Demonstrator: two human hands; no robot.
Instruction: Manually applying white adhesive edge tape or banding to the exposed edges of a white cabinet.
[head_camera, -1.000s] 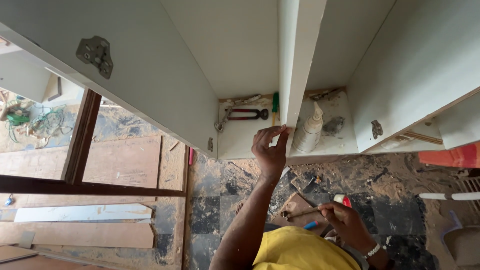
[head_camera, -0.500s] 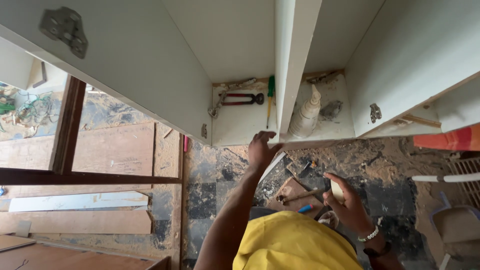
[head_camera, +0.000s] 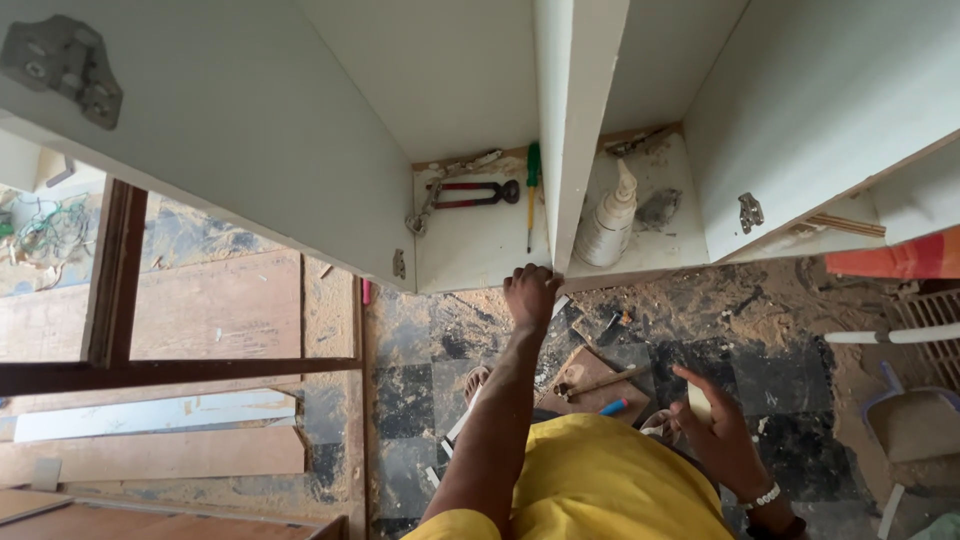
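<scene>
My left hand (head_camera: 530, 293) reaches forward and rests its fingers on the lower front edge of the white cabinet's upright divider (head_camera: 565, 130). My right hand (head_camera: 718, 425), with a bead bracelet at the wrist, hovers lower right over the floor. It pinches a small pale piece (head_camera: 700, 402), and the index finger is stretched out. Inside the left compartment lie red-handled pincers (head_camera: 475, 193), a green screwdriver (head_camera: 532, 190) and a metal chain. A white squeeze bottle (head_camera: 608, 225) lies in the right compartment.
A hammer (head_camera: 600, 382) and a blue pen-like item (head_camera: 612, 407) lie on a wooden offcut on the dusty tiled floor. A hinge (head_camera: 748, 212) sits on the right cabinet panel, and a hinge plate (head_camera: 60, 65) on the left one. Planks and a dark wooden frame (head_camera: 115, 270) lie left.
My left hand has slid down the divider's edge to its bottom corner. My right hand has lifted off the floor area and turned palm up with the pale piece.
</scene>
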